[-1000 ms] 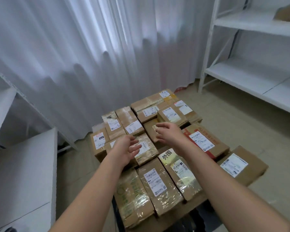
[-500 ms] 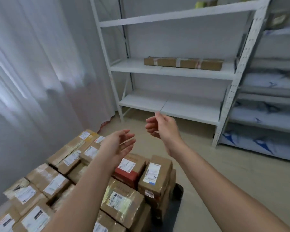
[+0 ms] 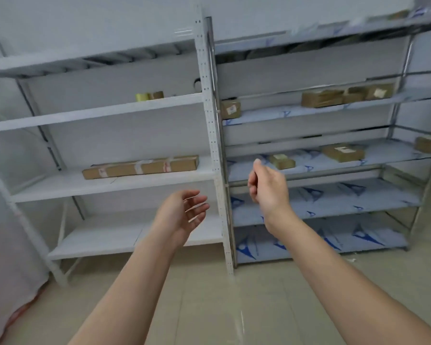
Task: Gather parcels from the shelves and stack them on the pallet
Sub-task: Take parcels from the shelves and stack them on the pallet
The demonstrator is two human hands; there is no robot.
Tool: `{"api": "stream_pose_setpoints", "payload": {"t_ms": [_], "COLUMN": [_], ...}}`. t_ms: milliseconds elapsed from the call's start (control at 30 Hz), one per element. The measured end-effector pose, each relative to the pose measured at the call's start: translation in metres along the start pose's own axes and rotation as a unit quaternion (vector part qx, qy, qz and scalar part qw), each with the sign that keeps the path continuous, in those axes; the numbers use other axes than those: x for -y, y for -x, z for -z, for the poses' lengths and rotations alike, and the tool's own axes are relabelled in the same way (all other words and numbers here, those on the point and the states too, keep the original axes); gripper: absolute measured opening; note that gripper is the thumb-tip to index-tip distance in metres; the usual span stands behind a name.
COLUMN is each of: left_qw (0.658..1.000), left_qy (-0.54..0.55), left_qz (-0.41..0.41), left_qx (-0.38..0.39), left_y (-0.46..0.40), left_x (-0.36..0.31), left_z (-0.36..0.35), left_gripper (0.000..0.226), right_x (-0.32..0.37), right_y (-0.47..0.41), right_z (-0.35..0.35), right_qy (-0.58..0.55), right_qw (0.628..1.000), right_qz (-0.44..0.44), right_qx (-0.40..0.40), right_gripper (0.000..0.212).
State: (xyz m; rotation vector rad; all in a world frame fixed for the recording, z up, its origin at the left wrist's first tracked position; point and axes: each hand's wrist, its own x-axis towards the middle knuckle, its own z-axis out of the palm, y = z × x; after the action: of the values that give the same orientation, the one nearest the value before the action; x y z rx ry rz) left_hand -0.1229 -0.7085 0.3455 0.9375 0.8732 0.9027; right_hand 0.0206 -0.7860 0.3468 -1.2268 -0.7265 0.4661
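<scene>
Both hands were raised before the shelving, holding nothing. The left hand [image 3: 184,215] was palm-up with fingers relaxed and slightly spread; the right hand [image 3: 266,188] had fingers loosely curled inward, clasping nothing. A long flat cardboard parcel [image 3: 140,167], banded with pale tape, lay on the white rack [image 3: 105,113]. Smaller brown boxes [image 3: 343,151] (blurred labels) sat on the metal rack [image 3: 393,120], its shelves lined with blue-printed sheeting. The floor [image 3: 209,307] was glossy beige tile.
</scene>
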Motion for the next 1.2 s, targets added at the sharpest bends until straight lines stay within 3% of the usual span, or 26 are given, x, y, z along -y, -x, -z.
{"api": "stream_pose_setpoints", "payload": {"t_ms": [300,567,967,1200], "left_qw": [0.99,0.991,0.977,0.991], "left_qy": [-0.032,-0.032,-0.031,-0.028], "left_qz": [0.048,0.039,0.069,0.039], "left_qx": [0.126,0.126,0.199,0.127], "left_y": [-0.117,-0.257,-0.45,-0.561], "left_x": [0.032,0.027,0.028,0.039], "left_z": [-0.193,-0.293,-0.476,-0.524], "left_gripper": [0.023,0.024,0.025,0.025], "right_x": [-0.007,-0.04,-0.054,-0.095], "right_y": [-0.146,-0.284,-0.5,-0.625], "right_z": [0.14,0.177,0.249,0.263], "right_qy": [0.022,0.021,0.082,0.066], "right_qw": [0.991,0.987,0.971,0.977], "right_qz": [0.017,0.029,0.03,0.01], "right_qx": [-0.131,-0.158,-0.223,-0.201], "right_gripper": [0.046,0.046,0.046,0.045]}}
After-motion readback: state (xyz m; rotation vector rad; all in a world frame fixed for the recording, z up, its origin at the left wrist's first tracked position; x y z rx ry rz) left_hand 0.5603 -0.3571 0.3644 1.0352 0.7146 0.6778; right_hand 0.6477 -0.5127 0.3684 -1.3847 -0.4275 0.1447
